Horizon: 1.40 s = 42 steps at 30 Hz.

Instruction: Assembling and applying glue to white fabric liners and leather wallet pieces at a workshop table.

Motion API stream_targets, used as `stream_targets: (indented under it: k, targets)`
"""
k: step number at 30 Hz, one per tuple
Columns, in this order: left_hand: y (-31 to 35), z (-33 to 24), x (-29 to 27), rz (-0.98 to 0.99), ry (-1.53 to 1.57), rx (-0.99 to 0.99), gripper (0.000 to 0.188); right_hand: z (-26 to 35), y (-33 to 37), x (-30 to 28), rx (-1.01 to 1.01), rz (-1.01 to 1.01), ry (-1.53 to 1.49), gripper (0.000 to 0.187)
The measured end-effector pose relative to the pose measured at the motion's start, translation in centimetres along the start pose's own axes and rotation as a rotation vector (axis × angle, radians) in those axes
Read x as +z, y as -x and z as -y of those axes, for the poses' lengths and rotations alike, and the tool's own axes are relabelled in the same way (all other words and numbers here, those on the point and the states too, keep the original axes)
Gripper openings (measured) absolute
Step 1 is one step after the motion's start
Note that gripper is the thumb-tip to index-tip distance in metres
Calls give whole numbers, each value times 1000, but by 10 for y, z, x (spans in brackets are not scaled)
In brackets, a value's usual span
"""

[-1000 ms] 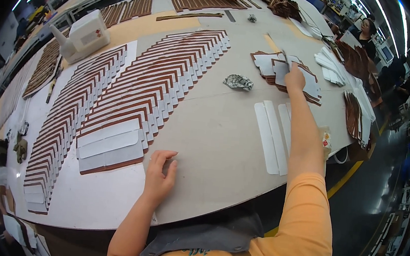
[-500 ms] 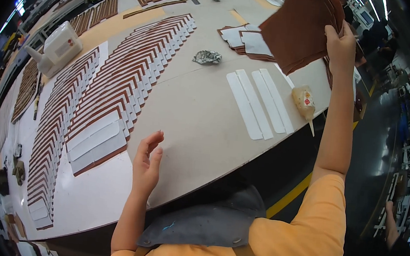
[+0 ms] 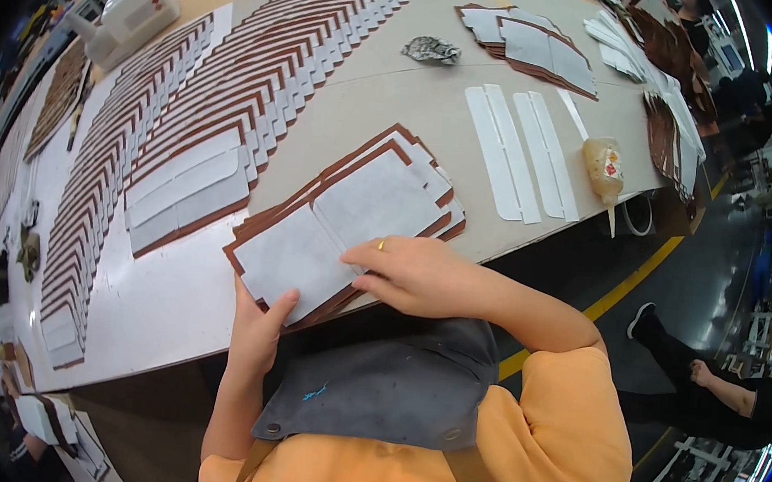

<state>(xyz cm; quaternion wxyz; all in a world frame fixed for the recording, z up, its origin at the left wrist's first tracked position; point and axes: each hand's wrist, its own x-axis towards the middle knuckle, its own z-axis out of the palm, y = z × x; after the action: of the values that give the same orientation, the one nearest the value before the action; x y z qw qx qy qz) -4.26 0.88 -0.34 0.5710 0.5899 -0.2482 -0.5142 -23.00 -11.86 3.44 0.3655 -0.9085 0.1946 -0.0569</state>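
A stack of brown leather pieces with white backing panels [image 3: 376,198] lies slantwise at the table's near edge, its layers slightly fanned. My left hand [image 3: 257,326] grips the stack's near left corner, thumb on top and the other fingers hidden under or behind it. Across the middle of the top piece rests my right hand [image 3: 415,276], a ring on one finger. Its fingertips touch the white panel, with a gap between thumb and forefinger. To the left, long overlapping rows of similar brown and white pieces [image 3: 192,181] cover the table.
Two white strips [image 3: 501,155] and an amber glue bottle [image 3: 604,169] lie to the right. Beyond are a crumpled foil lump [image 3: 432,50] and another stack of leather pieces [image 3: 544,52]. A white jug [image 3: 138,13] stands far left. Another person's dark-clothed leg [image 3: 673,352] shows at right.
The leather stack has come down from my raised right hand onto the table, white side up. My left hand has taken hold of its corner, and my right hand now rests on top.
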Motion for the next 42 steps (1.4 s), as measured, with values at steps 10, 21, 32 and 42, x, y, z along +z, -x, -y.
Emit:
stream_targets:
  k: [10,21,32,42]
  targets:
    - [-2,-16,-30,-66,-348,-104,68,-161,-2,-120,493,-646,248,23]
    - [-6,1,-23,-236,-557,248,62,-321,-1,-183,619,-598,1210,37]
    - [-3,4,-29,-153,-700,365,33,-223,19,-240,381,-1615,555,49]
    - [12,10,-35,-175,-561,193,27,7,18,-54,-401,-1062,739,32]
